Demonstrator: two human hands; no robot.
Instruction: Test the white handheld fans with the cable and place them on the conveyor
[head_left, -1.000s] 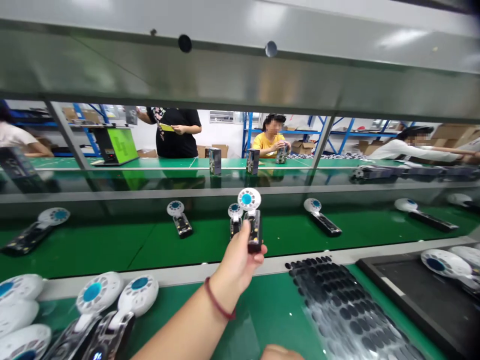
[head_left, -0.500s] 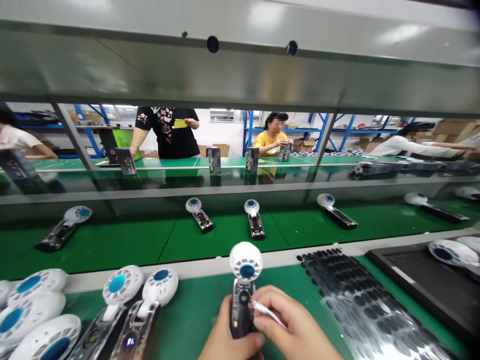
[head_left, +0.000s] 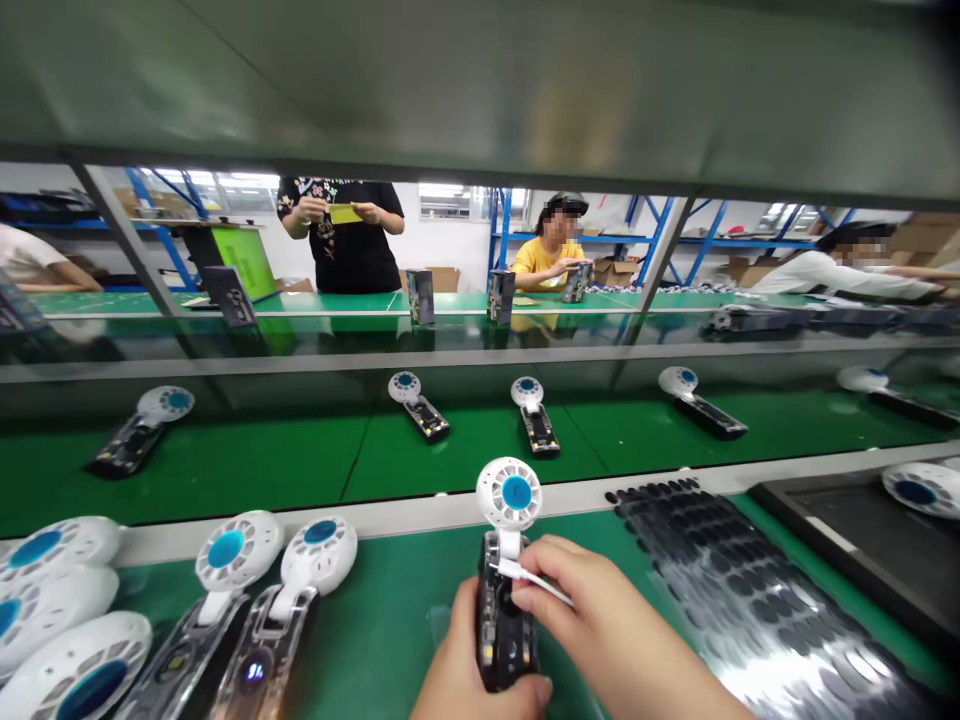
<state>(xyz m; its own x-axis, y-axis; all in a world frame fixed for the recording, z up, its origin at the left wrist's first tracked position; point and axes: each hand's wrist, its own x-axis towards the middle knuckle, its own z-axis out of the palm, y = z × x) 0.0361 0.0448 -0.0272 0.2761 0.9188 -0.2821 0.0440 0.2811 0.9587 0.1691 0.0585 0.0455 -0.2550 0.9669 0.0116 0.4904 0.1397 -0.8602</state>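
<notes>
1. Low in the centre of the frame, the left hand (head_left: 480, 685) wraps around the dark handle of a handheld fan (head_left: 506, 580), held upright.
2. The right hand (head_left: 600, 625) pinches a thin white tool (head_left: 529, 580) against the fan's neck.
3. A sheet of dark pads (head_left: 720, 570) lies lower right; more fans (head_left: 262, 600) lie lower left.

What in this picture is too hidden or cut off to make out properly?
Head view only:
- Lower body of the handheld fan: covered by the left hand and right hand.
- White tool: its far end is hidden in the right hand.
- Fans at bottom left: cut by the frame edge.
- Sheet of black dots: blurred.
</notes>
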